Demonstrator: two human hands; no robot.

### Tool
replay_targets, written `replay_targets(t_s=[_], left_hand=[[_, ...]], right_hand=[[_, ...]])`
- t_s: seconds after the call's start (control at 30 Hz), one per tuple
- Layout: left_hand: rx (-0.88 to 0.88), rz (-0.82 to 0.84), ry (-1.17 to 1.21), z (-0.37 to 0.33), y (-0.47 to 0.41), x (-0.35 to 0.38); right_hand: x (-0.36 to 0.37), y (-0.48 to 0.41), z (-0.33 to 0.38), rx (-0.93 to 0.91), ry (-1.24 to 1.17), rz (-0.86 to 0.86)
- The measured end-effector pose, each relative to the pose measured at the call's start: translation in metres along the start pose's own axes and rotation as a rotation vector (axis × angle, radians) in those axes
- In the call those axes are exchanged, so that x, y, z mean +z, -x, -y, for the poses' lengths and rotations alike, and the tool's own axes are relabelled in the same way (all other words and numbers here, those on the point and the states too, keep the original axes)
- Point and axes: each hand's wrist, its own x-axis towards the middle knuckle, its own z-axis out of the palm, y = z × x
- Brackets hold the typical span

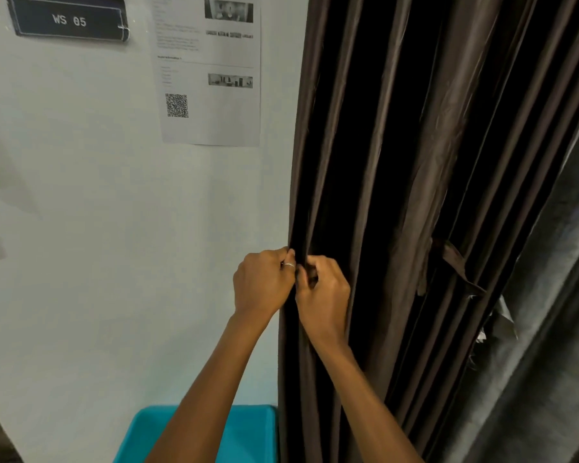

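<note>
Above a teal bin (248, 432) at six o'clock, the left hand (263, 282) and right hand (321, 295) both pinch the brown curtain (398, 162)'s leading edge at centre, seemingly only starting to gather it, with its tie strap (458, 265) dangling unfastened at three o'clock and a printed notice (211, 78) on the wall at eleven.

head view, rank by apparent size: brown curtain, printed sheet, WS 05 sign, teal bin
1. brown curtain
2. printed sheet
3. teal bin and WS 05 sign: both are cut off by the frame edge and look too close in size to rank.
</note>
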Motion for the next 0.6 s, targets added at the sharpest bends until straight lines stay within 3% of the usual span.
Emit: replay_targets(t_s=[0.33,0.6], left_hand=[[0.033,0.108,0.192,0.003,-0.001,0.003],[-0.145,0.001,0.014,-0.02,-0.006,0.003]], right_hand=[[0.014,0.006,-0.005,0.101,-0.013,0.059],[0.012,0.009,-0.001,0.025,-0.034,0.095]])
